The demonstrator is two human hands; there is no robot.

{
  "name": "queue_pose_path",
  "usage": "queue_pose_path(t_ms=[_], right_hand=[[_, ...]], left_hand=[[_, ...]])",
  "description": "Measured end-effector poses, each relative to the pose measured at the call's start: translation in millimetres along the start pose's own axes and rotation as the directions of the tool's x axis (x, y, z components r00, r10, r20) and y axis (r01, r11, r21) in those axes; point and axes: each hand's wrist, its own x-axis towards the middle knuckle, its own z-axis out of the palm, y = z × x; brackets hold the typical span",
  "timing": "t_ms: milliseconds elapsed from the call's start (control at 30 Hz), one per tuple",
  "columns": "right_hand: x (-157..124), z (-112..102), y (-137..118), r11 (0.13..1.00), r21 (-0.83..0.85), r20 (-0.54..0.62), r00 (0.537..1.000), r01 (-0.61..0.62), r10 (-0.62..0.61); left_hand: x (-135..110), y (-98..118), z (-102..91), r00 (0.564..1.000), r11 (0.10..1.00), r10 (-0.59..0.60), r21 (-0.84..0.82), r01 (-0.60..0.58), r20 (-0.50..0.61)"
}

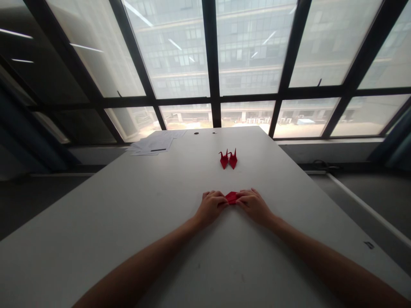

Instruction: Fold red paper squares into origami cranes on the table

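A folded piece of red origami paper [231,197] lies low over the white table [154,188], between my two hands. My left hand [212,204] is closed on its left edge, thumb and fingers pinching. On the opposite edge, my right hand [253,205] pinches the paper the same way. My fingers hide both ends of the sheet. Just beyond my hands stand two finished red paper cranes, a left crane [224,160] and a right crane [233,159], side by side and close together.
White paper sheets [152,143] lie loosely piled at the far left, with a dark pen-like stick [158,149] on them. A dark round spot [196,133] shows near the far edge. A small dark mark [369,244] is at the right edge. Windows [247,51] rise behind the table.
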Motion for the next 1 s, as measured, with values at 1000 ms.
queue_pose_path(t_ms=[1000], right_hand=[[-11.7, -10.7, -17.2, 0.966, -0.166, 0.363, 0.923, 0.198, -0.127]], left_hand=[[-21.9, 3.1, -33.8, 0.924, 0.812, -0.338, 0.552, 0.191, 0.177]])
